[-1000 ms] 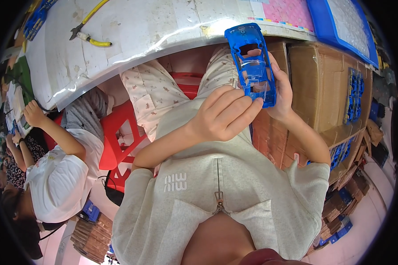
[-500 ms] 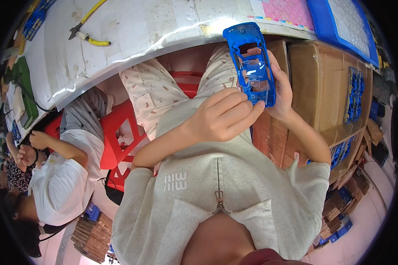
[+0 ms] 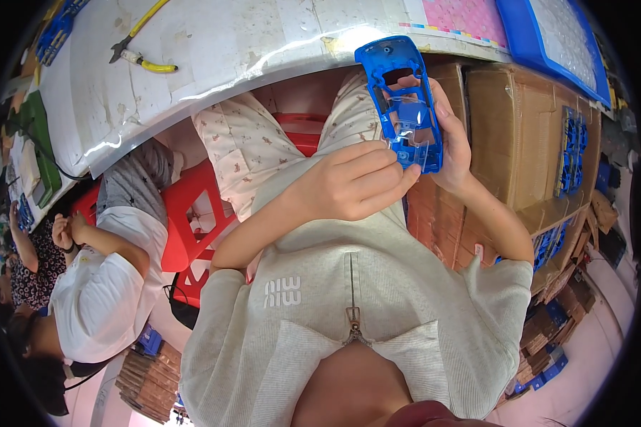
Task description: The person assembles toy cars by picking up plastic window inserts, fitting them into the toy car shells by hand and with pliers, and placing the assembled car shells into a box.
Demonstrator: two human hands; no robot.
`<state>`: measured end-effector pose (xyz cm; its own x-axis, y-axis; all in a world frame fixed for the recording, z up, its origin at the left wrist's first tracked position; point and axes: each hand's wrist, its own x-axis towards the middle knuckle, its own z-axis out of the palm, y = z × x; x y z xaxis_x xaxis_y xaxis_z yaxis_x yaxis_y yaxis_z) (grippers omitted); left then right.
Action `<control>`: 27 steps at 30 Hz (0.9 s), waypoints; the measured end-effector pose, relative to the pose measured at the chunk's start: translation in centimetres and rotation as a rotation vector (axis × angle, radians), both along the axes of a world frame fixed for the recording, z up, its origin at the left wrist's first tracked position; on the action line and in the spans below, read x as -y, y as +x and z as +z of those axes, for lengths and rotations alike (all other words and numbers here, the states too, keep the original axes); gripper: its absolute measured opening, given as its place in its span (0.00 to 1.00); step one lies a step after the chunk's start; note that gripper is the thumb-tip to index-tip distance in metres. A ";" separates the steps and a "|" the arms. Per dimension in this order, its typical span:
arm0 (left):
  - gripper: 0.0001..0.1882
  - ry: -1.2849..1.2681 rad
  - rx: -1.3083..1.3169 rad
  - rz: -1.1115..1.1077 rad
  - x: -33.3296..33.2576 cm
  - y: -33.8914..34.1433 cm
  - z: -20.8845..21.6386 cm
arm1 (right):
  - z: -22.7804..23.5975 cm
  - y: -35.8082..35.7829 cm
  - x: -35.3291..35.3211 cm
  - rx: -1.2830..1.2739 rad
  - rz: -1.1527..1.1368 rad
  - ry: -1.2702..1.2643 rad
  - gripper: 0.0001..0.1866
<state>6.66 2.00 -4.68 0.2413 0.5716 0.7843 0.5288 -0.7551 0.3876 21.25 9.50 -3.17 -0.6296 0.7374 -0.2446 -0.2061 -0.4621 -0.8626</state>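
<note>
A blue toy car body shell (image 3: 389, 54) with open window gaps is held up at the table's front edge, above my lap. My right hand (image 3: 454, 142) grips its right side, with some fingers behind it showing through the gaps. A clear plastic window piece (image 3: 410, 134) lies over the shell's lower half, its edges catching the light. My left hand (image 3: 360, 181) is closed at the shell's lower left, thumb and fingertips pinching the clear piece's near end. Exactly how the piece sits against the shell cannot be made out.
Yellow-handled pliers (image 3: 141, 60) lie on the white table (image 3: 214, 53). A blue tray (image 3: 541, 46) with bubble wrap is at the far right, above cardboard boxes (image 3: 488, 135) holding blue parts. On the left, a co-worker in a white shirt (image 3: 100, 299) sits near a red stool (image 3: 192, 213).
The clear piece has shifted slightly on the shell, and my left hand has moved a little with it. The shell's far end leans slightly more left. The co-worker's hands have moved.
</note>
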 end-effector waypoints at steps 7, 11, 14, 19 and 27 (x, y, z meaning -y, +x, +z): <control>0.14 0.023 0.017 -0.041 0.3 -1.6 0.3 | -0.2 -0.2 0.2 0.015 0.007 0.009 0.24; 0.13 -0.001 0.044 -0.019 0.5 -1.6 0.6 | -0.1 -0.2 0.1 0.021 0.016 -0.005 0.24; 0.14 0.028 0.015 -0.037 0.7 -1.7 1.4 | -0.3 -0.1 0.2 0.058 0.052 -0.009 0.28; 0.16 0.029 -0.014 -0.014 0.6 -1.5 1.2 | 0.0 -0.2 0.4 0.018 0.002 -0.002 0.24; 0.18 -0.010 -0.096 0.101 0.7 0.4 1.2 | 0.0 -0.4 0.7 0.086 -0.004 0.039 0.28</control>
